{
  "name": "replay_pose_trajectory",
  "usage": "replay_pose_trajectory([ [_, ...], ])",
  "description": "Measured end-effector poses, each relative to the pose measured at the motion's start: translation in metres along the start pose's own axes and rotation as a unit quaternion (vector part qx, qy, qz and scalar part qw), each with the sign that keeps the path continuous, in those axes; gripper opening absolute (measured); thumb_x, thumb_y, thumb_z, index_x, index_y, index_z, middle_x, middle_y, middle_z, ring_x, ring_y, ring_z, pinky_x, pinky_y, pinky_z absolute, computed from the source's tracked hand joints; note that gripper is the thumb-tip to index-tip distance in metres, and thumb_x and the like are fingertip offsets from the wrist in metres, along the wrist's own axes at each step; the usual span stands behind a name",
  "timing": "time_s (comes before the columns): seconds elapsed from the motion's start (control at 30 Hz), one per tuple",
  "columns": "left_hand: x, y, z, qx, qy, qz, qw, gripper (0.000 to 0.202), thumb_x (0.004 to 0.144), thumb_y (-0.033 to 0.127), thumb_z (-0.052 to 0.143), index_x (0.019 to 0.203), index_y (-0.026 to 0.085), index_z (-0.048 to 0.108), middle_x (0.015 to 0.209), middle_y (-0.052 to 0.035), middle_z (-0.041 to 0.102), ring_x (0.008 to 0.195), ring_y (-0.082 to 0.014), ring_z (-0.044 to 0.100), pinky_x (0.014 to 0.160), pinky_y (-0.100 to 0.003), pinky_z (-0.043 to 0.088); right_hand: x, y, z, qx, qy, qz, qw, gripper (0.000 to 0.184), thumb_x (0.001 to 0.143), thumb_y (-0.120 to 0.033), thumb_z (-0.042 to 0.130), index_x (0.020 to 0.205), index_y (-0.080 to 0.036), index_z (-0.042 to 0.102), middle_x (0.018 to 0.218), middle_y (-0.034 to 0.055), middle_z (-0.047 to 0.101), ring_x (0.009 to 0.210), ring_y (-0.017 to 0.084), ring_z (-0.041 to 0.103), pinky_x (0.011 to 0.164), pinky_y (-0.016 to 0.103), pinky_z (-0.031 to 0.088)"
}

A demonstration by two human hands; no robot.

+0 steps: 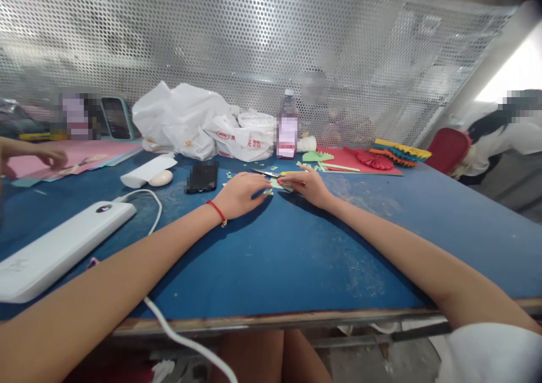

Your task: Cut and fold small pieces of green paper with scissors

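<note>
Both my hands rest on the blue table and meet over a small piece of light green paper. My left hand, with a red cord bracelet at the wrist, is curled with its fingertips pinching the paper's left end. My right hand has its fingers closed on the paper's right end. Scissors lie just behind my hands, untouched. Small green paper scraps are scattered around them.
A black phone lies left of my hands; a white power bank with cable sits near left. White plastic bags, a bottle, red paper with folded fans lie behind. Another person's hand is far left; someone sits right.
</note>
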State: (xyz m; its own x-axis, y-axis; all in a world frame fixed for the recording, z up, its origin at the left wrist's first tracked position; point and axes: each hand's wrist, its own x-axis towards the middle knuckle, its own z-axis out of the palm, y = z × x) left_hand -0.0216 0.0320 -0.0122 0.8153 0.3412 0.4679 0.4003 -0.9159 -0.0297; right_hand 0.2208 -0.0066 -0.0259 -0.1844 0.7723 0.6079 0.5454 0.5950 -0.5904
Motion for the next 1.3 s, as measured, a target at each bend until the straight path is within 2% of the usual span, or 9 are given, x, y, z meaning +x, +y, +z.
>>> replay_pose_trajectory([
  [0.13,-0.001,0.001,0.0,0.013,-0.073,0.012,0.997,0.032,0.093,0.029,0.047,0.116,0.023,0.069,0.124,-0.005,0.067,0.125,-0.0272,0.054,0.104,-0.046,0.04,0.004,-0.009,0.007,0.056,0.094,0.036,0.993,0.028,0.091,-0.042,0.057,0.101,-0.019,0.069,0.087,0.0062,0.075,0.078,0.019,0.07,0.074,0.036,0.056],
  [0.3,-0.004,0.0,-0.007,0.063,-0.14,-0.01,0.988,0.041,0.099,0.04,0.038,0.13,0.026,0.06,0.143,-0.0076,0.052,0.141,-0.0343,0.033,0.113,-0.059,0.019,-0.001,-0.036,0.028,0.147,0.131,0.082,0.977,0.032,0.089,-0.049,0.056,0.102,-0.02,0.062,0.067,-0.001,0.066,0.053,0.012,0.061,0.047,0.023,0.05],
  [0.47,-0.007,-0.009,-0.002,0.045,-0.205,-0.08,0.975,0.057,0.098,0.053,0.034,0.147,0.026,0.039,0.154,-0.011,0.035,0.146,-0.0358,0.019,0.113,-0.061,0.014,-0.01,-0.049,0.042,0.169,0.118,0.078,0.975,0.029,0.086,-0.049,0.062,0.09,-0.02,0.064,0.068,-0.0009,0.063,0.053,0.01,0.057,0.045,0.02,0.045],
  [0.63,-0.012,-0.015,0.009,0.074,-0.153,-0.219,0.961,0.078,0.092,0.066,0.03,0.145,0.011,0.043,0.152,-0.0201,0.036,0.144,-0.0395,0.023,0.113,-0.061,0.019,-0.009,-0.045,0.041,0.188,0.066,0.131,0.971,0.032,0.085,-0.05,0.062,0.093,-0.02,0.065,0.073,0.0001,0.066,0.042,0.008,0.055,0.035,0.02,0.039],
  [0.73,-0.011,-0.013,0.006,0.09,-0.079,-0.234,0.965,0.079,0.091,0.064,0.038,0.144,0.006,0.041,0.15,-0.0234,0.037,0.143,-0.0388,0.026,0.113,-0.058,0.022,-0.007,-0.044,0.039,0.222,0.054,0.155,0.961,0.031,0.085,-0.048,0.06,0.1,-0.021,0.064,0.082,0.0016,0.068,0.052,0.011,0.065,0.04,0.02,0.045],
  [0.9,0.001,0.003,-0.004,-0.052,0.045,-0.207,0.976,0.056,0.098,0.053,0.029,0.113,0.017,0.069,0.122,-0.0104,0.067,0.122,-0.0305,0.054,0.106,-0.047,0.036,-0.005,-0.046,0.038,0.28,0.032,0.177,0.943,0.024,0.085,-0.039,0.059,0.103,-0.023,0.065,0.083,0.0007,0.069,0.061,0.014,0.069,0.048,0.022,0.05],
  [1.07,0.009,0.017,-0.002,-0.307,0.026,-0.218,0.926,0.068,0.094,0.061,0.03,0.07,0.014,0.072,0.074,-0.0054,0.073,0.074,-0.019,0.066,0.073,-0.028,0.047,-0.006,-0.047,0.036,0.307,-0.021,0.176,0.935,0.03,0.078,-0.041,0.069,0.1,-0.021,0.063,0.079,0.0004,0.071,0.058,0.014,0.067,0.051,0.024,0.051],
  [1.17,0.008,0.018,-0.001,-0.378,-0.012,-0.19,0.906,0.059,0.089,0.061,0.044,0.071,0.014,0.075,0.074,-0.0054,0.074,0.073,-0.0177,0.065,0.074,-0.027,0.046,-0.007,-0.047,0.036,0.293,0.0,0.171,0.941,0.033,0.074,-0.043,0.074,0.093,-0.019,0.064,0.068,-0.0013,0.07,0.052,0.012,0.063,0.05,0.023,0.049],
  [1.3,0.006,0.017,-0.003,-0.353,-0.024,-0.175,0.919,0.044,0.079,0.055,0.064,0.077,0.013,0.076,0.072,-0.0036,0.073,0.066,-0.0152,0.061,0.062,-0.024,0.042,-0.006,-0.047,0.038,0.291,0.016,0.193,0.937,0.034,0.067,-0.043,0.08,0.082,-0.018,0.063,0.064,-0.0016,0.068,0.05,0.01,0.058,0.048,0.021,0.046],
])
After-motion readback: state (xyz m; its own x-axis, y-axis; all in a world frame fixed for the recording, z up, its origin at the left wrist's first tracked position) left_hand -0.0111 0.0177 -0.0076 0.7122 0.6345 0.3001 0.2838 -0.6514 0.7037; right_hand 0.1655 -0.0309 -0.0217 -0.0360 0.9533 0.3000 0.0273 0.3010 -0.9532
